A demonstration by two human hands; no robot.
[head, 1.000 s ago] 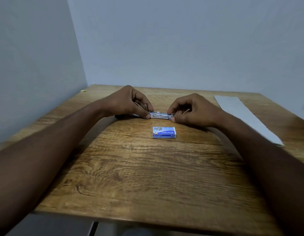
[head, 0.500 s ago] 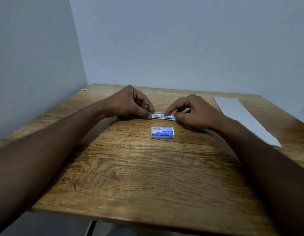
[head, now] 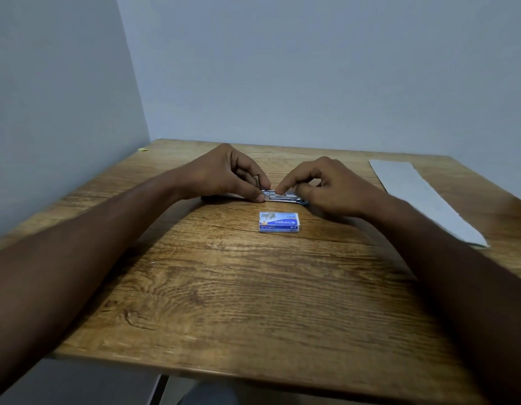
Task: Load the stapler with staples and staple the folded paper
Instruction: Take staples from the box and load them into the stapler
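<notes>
Both hands are working mid-tabletop: left hand [head: 224, 173] pinching the stapler [head: 282, 197] steady, right hand [head: 326, 185] fingertips pressing its open track, seemingly seating staples.

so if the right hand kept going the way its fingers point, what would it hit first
Most likely the left hand. The right hand points left along the stapler, its fingertips already on it, and the left thumb pinches the stapler's other end just beyond. The gap looks small, though depth is unclear.

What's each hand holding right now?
Left hand: closed on the stapler.
Right hand: fingertips pinched on the stapler's top.
</notes>
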